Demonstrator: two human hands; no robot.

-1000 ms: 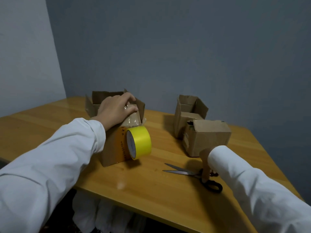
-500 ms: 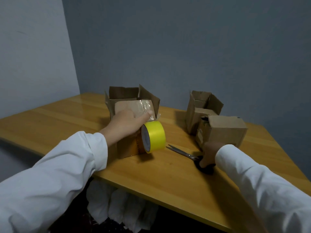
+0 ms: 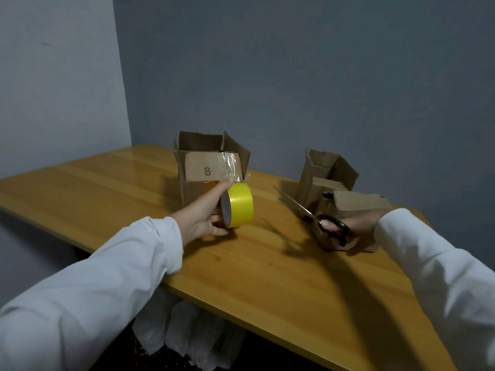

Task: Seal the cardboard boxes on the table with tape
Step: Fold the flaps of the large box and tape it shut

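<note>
- Tape roll [image 3: 238, 205], yellow, gripped in left hand [image 3: 203, 216] just in front of open cardboard box [image 3: 211, 167]; fingers curled round near rim, forefinger stretched along top toward box flap.
- Clear strip of tape [image 3: 231, 167] seen stretched from roll up across folded front flap marked "8"; other flaps of that box stood upright.
- Scissors [image 3: 316, 214] held in right hand [image 3: 356, 228], fingers closed through dark handle loops, blades parted and pointed far and left, raised off wooden table [image 3: 267, 271].
- Second open box [image 3: 324, 172] set far right, flaps up; smaller box [image 3: 359, 204] with top flaps folded down placed just near side of it, partly hidden behind right hand.
- Both arms clad in white sleeves [image 3: 88, 285], reached in from near edge.
- Boxes kept well apart across tabletop, taped box left of centre, other two at right.
- Pale crumpled material [image 3: 192, 336] visible below near table edge; nature could not be told.
- Grey-blue walls [image 3: 321, 76] met in corner behind table.
</note>
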